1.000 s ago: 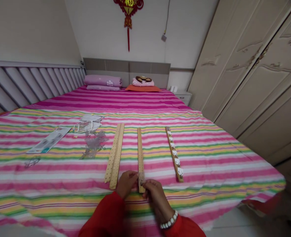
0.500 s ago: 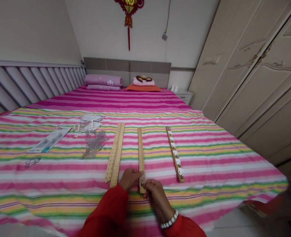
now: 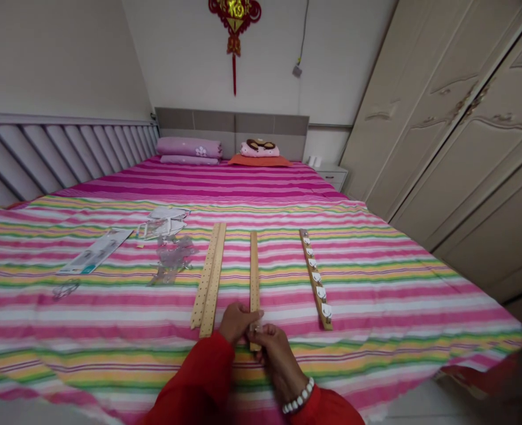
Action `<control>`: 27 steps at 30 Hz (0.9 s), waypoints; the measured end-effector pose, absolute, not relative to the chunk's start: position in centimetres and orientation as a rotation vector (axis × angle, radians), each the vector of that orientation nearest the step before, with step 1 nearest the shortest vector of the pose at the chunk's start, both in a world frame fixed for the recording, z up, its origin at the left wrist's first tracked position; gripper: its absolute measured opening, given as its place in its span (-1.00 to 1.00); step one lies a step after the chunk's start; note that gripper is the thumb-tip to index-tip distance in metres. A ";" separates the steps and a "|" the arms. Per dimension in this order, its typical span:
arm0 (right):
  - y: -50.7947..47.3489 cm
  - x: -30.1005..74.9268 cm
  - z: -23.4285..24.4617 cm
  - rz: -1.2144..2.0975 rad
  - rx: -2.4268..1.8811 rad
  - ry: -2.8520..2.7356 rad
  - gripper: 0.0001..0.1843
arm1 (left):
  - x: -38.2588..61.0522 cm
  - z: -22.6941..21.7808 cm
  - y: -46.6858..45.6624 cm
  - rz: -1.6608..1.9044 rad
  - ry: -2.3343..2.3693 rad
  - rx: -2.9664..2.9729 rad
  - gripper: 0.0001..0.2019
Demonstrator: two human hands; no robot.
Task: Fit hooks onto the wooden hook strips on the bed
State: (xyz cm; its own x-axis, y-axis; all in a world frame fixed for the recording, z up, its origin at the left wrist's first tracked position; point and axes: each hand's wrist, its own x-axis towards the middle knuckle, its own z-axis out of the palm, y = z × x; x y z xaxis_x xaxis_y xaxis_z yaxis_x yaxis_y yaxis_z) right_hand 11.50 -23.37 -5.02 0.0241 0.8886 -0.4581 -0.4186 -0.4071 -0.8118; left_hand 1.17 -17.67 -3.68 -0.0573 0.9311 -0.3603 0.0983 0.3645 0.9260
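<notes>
A long wooden strip with small holes lies lengthwise on the striped bedspread. My left hand grips its near end from the left, fingers curled on the wood. My right hand pinches a small clear piece against that same end; the piece is too small to name. A pair of wooden strips lies just to the left. On the right, another wooden strip carries a row of white hooks.
Clear plastic bags and small parts and a printed card lie at the left of the bed. Pillows sit at the headboard. A slatted rail runs along the left, wardrobe doors along the right.
Both hands stay at the near end of the middle strip; my left hand has slid slightly right onto the wood. The view has shifted a little downward.
</notes>
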 end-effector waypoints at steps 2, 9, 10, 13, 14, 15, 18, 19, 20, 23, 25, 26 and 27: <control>-23.4 11.7 -5.2 1.615 -1.198 -0.548 -0.71 | 1.2 -3.4 -17.7 0.878 1.425 0.922 -0.54; -23.1 12.9 -5.4 1.625 -1.097 -0.547 -0.78 | 1.3 -2.8 -17.4 0.900 1.286 0.821 -0.55; -23.1 13.0 -5.5 1.624 -1.098 -0.540 -0.78 | 1.2 -2.7 -17.4 0.888 1.270 0.828 -0.56; -23.0 13.0 -5.7 1.627 -1.101 -0.531 -0.75 | 0.7 -2.0 -17.6 0.808 1.225 0.852 -0.60; -23.0 13.0 -5.7 1.628 -1.100 -0.537 -0.73 | 0.4 -1.6 -17.8 0.773 1.223 0.871 -0.62; -23.1 13.0 -5.8 1.629 -1.097 -0.547 -0.71 | -0.1 -1.2 -18.0 0.737 1.227 0.901 -0.63; -23.4 13.5 -5.7 1.650 -1.100 -0.598 -0.63 | -2.2 0.2 -18.1 0.694 1.251 1.042 -0.67; -23.6 13.8 -5.6 1.666 -1.111 -0.623 -0.60 | -3.3 0.6 -17.9 0.725 1.269 1.094 -0.68; -23.7 14.1 -5.6 1.680 -1.127 -0.650 -0.57 | -4.6 0.9 -17.5 0.785 1.303 1.144 -0.68; -24.0 15.4 -5.5 1.655 -1.200 -0.719 -0.53 | -9.4 1.2 -15.5 1.101 1.545 1.351 -0.73; -24.0 16.1 -5.5 1.588 -1.252 -0.725 -0.50 | -12.6 0.9 -14.0 1.249 1.799 1.523 -0.79; -24.0 16.5 -5.4 1.548 -1.275 -0.720 -0.50 | -13.9 0.8 -13.4 1.261 1.912 1.598 -0.79; -23.9 16.7 -5.3 1.509 -1.292 -0.716 -0.50 | -14.9 0.6 -12.8 1.237 2.013 1.670 -0.79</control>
State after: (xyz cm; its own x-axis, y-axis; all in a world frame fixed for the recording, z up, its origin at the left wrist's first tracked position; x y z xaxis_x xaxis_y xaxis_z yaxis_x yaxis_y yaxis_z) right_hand 16.73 -23.88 -5.33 0.0525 0.9269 -0.3716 -0.2983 -0.3405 -0.8917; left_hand -14.91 -12.79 0.60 -0.3132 0.8961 0.3146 0.6854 -0.0160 0.7280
